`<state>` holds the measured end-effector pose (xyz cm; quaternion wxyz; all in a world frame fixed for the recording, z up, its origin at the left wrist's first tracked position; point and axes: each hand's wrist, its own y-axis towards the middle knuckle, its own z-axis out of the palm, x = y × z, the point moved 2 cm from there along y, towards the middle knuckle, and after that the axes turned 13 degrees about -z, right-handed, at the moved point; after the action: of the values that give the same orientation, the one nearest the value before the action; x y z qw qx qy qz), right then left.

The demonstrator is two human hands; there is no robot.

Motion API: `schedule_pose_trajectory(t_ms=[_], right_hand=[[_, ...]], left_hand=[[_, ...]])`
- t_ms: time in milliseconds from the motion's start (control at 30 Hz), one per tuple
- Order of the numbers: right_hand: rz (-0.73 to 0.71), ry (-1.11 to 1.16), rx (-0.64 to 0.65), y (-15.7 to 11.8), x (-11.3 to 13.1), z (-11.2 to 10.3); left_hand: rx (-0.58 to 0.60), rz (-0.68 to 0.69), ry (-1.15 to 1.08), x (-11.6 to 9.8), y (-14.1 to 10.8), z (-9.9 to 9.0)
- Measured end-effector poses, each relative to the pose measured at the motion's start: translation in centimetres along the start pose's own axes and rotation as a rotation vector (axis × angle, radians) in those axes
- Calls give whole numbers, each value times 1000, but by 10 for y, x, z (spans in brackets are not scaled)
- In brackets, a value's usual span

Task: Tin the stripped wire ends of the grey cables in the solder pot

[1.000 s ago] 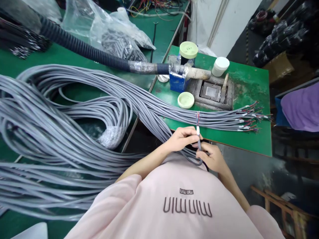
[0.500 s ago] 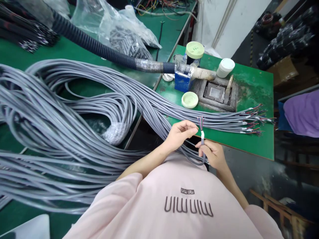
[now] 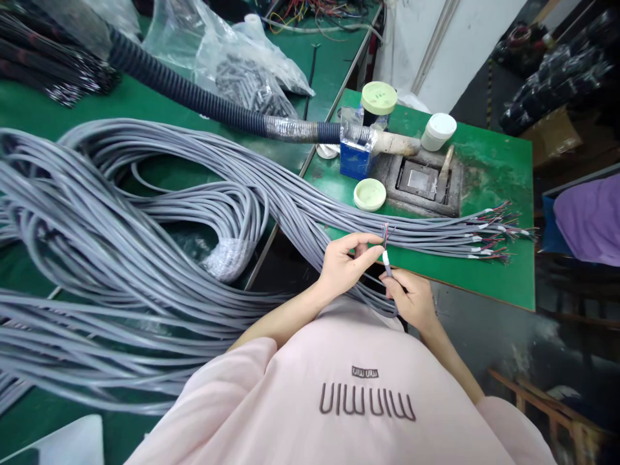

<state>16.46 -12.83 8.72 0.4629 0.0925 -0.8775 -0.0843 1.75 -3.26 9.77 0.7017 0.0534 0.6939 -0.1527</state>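
Observation:
In front of my chest, my right hand pinches a grey cable just below its white-wrapped end. Thin coloured wires stick up out of that white wrap. My left hand has its thumb and forefinger closed at these wires, from the left side. Behind both hands, a bundle of grey cables runs across the green bench, their stripped coloured ends lying at the right. More grey cable is looped in large coils on the left.
A dark square pot with a brush across it sits beyond the cables. Around it are a pale green lid, a white jar, a green-lidded jar and a blue box under a ribbed hose. Plastic bags lie behind.
My left thumb and forefinger have come onto the coloured wires, which stood free beside them before. The cable end has tilted and shifted slightly left in my right hand.

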Motion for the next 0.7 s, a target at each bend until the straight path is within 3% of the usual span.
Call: schedule_pose_trajectory(t_ms=[267, 533, 700], right_hand=[[-84, -184, 29, 1, -1, 3], [-99, -256, 8, 2, -3, 3], [-124, -323, -2, 3, -2, 4]], left_hand=[[-8, -19, 35, -4, 4, 1], [62, -172, -54, 5, 8, 1], [-16, 60, 58, 4, 4, 1]])
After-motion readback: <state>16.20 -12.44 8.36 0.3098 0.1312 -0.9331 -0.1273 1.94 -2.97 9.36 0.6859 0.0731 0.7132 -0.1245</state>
